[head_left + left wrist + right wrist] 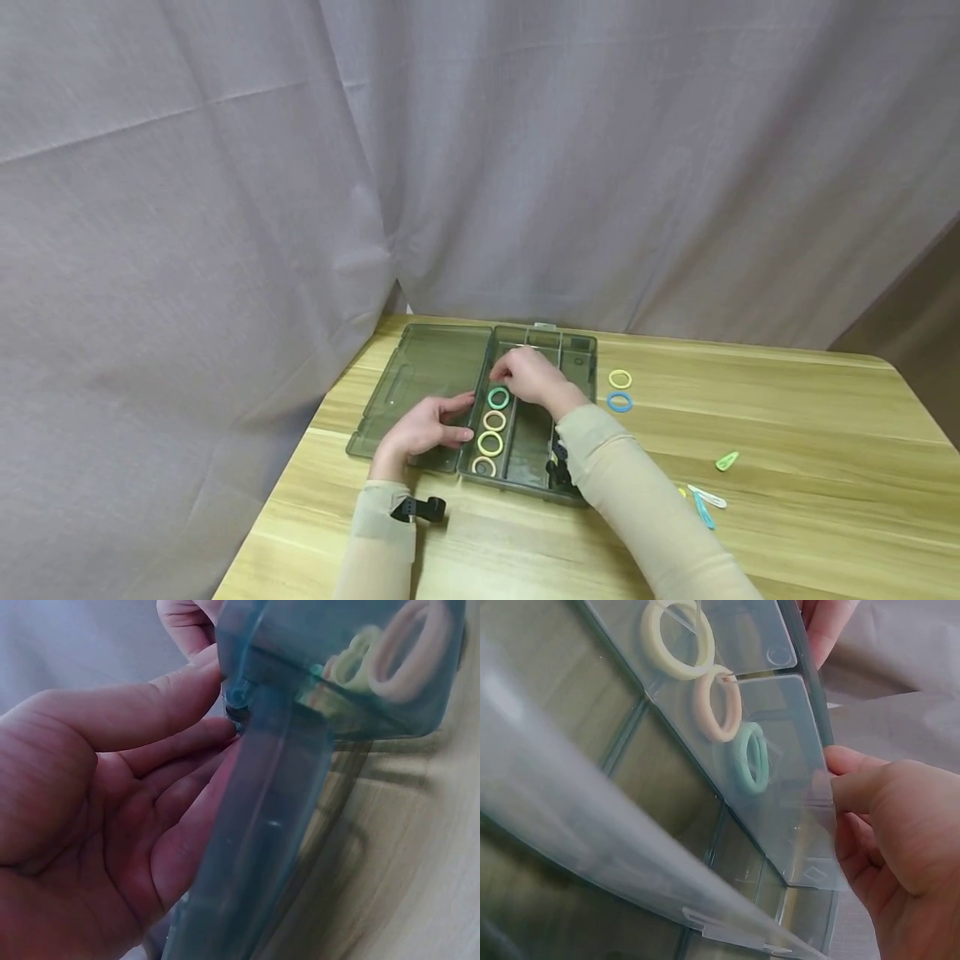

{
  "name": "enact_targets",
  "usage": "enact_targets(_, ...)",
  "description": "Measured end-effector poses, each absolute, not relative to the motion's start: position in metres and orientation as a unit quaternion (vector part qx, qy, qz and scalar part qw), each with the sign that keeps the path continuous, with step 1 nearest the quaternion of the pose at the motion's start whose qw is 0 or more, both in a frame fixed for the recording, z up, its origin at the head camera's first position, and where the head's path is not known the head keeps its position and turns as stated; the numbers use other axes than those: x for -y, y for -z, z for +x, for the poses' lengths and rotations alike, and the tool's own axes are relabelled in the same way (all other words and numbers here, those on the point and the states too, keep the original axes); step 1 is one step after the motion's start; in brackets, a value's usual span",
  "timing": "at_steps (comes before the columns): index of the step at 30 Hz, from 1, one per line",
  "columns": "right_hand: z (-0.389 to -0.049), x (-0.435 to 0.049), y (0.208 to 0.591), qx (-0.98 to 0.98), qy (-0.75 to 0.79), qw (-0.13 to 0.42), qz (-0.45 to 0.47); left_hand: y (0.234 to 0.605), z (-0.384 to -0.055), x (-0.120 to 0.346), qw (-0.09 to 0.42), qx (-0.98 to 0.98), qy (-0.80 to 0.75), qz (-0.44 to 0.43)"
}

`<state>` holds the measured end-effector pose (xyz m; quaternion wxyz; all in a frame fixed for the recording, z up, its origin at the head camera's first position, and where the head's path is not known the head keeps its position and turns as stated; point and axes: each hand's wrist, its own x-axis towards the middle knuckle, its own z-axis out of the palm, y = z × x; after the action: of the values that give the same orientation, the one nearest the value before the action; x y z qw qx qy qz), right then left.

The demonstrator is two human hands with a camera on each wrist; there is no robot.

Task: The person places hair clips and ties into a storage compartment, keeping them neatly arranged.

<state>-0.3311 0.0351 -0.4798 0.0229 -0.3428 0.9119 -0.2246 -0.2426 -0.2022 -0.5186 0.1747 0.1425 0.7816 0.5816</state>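
Observation:
A translucent green compartment box [543,490] lies on the table, its lid [431,350] folded back to the left. Green [498,398], pink [494,421], yellow [491,443] and pale hair ties [483,467] line its left column. My right hand [528,375] reaches past the green one, thumb and finger pinching the edge of a thin clear divider [802,832] in the right wrist view. With fingers extended, my left hand [429,427] rests by the hinge, thumb at the box's left rim. In the left wrist view its fingertips are partly hidden behind the plastic.
Right of the box lie a yellow hair tie [620,379] and a blue hair tie [619,402]. Nearer the front are green [726,461], white [707,497] and blue snap clips [703,510]. A grey curtain [525,167] hangs behind the wooden table [810,417].

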Motion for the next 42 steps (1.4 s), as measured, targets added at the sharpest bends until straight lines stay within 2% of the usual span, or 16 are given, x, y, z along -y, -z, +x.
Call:
enact_targets(17, -0.339, -0.047, 0.481, -0.9, 0.261, -0.012, -0.349, 0.518, -0.246, 0.204, 0.166, -0.789, -0.572, 0.149)
enact_targets(26, -0.338, -0.071, 0.479, -0.892, 0.343, -0.034, -0.293, 0.519, -0.246, 0.204, 0.17, -0.785, -0.578, 0.148)
enact_targets(32, -0.338, -0.095, 0.476, -0.895, 0.372, -0.021, -0.244, 0.519, -0.248, 0.202, 0.171, -0.785, -0.578, 0.147)
enact_targets(42, -0.327, -0.131, 0.474, -0.889, 0.402, -0.006, -0.221, 0.519, -0.246, 0.205, 0.172, -0.783, -0.58, 0.145)
